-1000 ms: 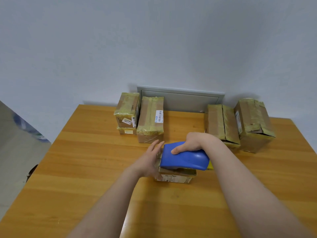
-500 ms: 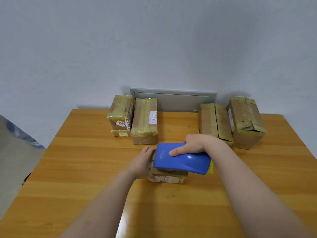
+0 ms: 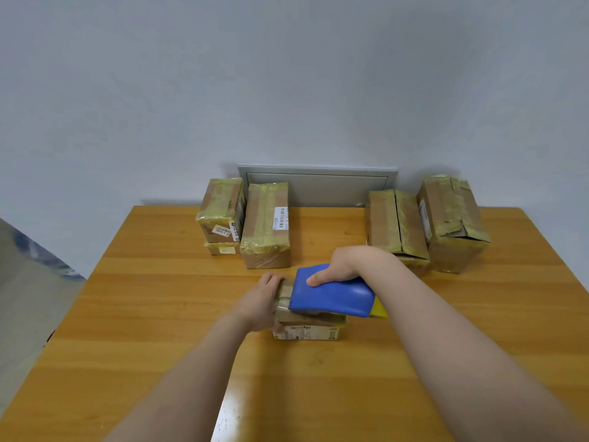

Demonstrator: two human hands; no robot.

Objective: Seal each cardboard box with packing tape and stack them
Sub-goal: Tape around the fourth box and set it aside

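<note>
A small flat cardboard box [image 3: 308,328] wrapped in yellowish tape lies near the middle of the orange-brown wooden surface [image 3: 159,314], its labelled long side facing the person. The left hand [image 3: 263,301] grasps the box at its nine o'clock end: the fingers curl over the far top corner and the thumb sits low against the near side, with the bare forearm reaching in from seven o'clock. The right hand [image 3: 342,266] grips a blue plastic tape dispenser [image 3: 331,296] from above, the thumb lying flat along its near face while the other fingers wrap over the far side, out of view; the wrist is bent down and the forearm comes in from five o'clock. The dispenser rests on top of the box, and a yellow part [image 3: 380,309] pokes out at its three o'clock end. At eleven o'clock from the held box stand a taped long cardboard box [image 3: 266,224] and, just beside it to the left, a taped small cardboard box [image 3: 221,207] stacked on a thin cardboard box [image 3: 223,249]. At one to two o'clock sit a taped wide cardboard box [image 3: 395,228] and a taped bulky cardboard box [image 3: 452,224], side by side. A grey metal wall panel [image 3: 318,186] shows at twelve o'clock, behind the surface's far edge.
</note>
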